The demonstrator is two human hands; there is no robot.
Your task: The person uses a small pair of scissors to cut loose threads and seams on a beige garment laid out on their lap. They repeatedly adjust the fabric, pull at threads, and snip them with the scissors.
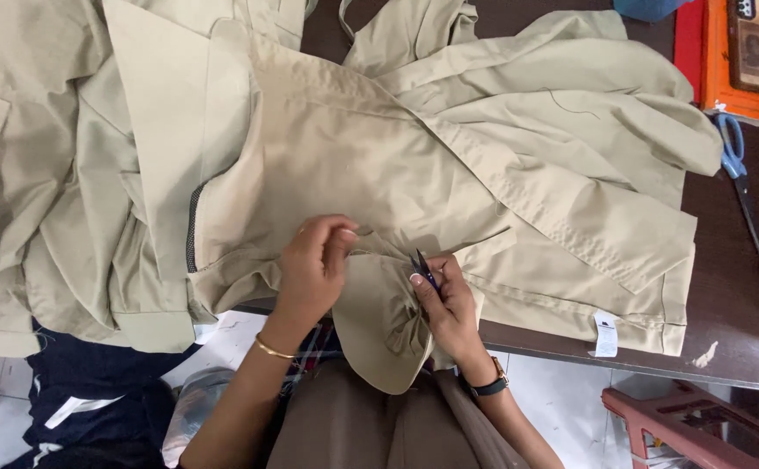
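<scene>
A beige garment (371,165) lies spread over a dark table (735,304), one rounded flap hanging over the near edge. My left hand (314,265) pinches the fabric at the top of that flap. My right hand (449,304) grips the flap's right side and holds a small dark thread snipper (424,267), its tip pointing up at the seam between the two hands. A gold bangle is on my left wrist, a watch on my right.
More beige fabric (40,174) is heaped at the left. Blue-handled scissors (738,178) lie at the table's right, beside an orange box (740,61). A white label (606,334) hangs at the garment's hem. A red stool (692,426) stands at lower right.
</scene>
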